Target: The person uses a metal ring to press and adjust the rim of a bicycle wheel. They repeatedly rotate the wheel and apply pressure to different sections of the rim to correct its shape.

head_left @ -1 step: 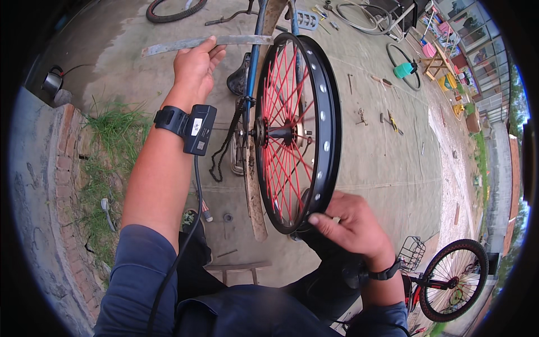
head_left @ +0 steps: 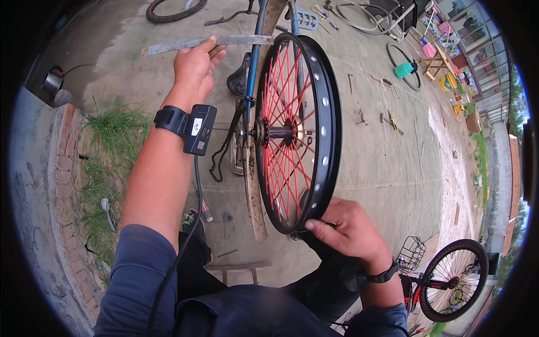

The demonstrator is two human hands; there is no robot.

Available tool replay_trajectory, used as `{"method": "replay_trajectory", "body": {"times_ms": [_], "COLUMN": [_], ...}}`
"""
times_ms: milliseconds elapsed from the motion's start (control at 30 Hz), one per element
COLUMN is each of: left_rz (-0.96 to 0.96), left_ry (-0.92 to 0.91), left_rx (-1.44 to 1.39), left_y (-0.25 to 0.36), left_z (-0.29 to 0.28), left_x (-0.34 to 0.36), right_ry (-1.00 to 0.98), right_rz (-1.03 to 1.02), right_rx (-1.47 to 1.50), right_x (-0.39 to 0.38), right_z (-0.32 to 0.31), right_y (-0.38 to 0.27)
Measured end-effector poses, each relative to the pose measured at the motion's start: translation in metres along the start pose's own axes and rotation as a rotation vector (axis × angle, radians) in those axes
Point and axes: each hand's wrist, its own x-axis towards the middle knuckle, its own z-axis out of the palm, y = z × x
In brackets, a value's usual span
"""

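Note:
A bicycle wheel (head_left: 323,129) with a bare black rim and red spokes stands in an upturned blue frame (head_left: 254,62). No tyre is on it. My left hand (head_left: 197,64) grips a flat grey metal strip (head_left: 241,40), thumb on top. The strip lies across the blue tube, its right end close to the rim's far edge. At the near lower edge of the wheel, my right hand (head_left: 351,227) has its fingers curled and thumb against the rim. Part of those fingers is hidden. A loose chain (head_left: 220,154) hangs left of the hub.
Pliers (head_left: 396,122) and several small tools lie on the ground sheet to the right. A tyre (head_left: 174,8) is at the far left. Another bicycle wheel (head_left: 453,281) stands at the near right. Grass (head_left: 120,126) and a brick edge (head_left: 63,146) border the left.
The wheel has turned slightly: its spokes and rim holes sit differently. My right hand has shifted a little at the rim. The left hand and strip have stayed put.

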Motion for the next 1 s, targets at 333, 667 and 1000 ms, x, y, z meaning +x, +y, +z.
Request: {"method": "replay_trajectory", "body": {"times_ms": [333,667,1000], "left_rz": [-0.007,-0.004,-0.006], "left_ry": [-0.052,-0.043,-0.058], "left_rx": [0.004,0.002,0.007], "left_y": [0.002,0.002,0.002], "left_z": [-0.001,-0.002,-0.002], "left_x": [0.003,0.004,0.004], "right_ry": [-0.110,-0.211,-0.182], "right_rz": [0.090,0.274,0.286], "right_rx": [-0.285,-0.347,-0.324], "right_x": [-0.028,-0.019,-0.026], "right_z": [0.057,0.088,0.115], "right_y": [0.073,0.123,0.183]}}
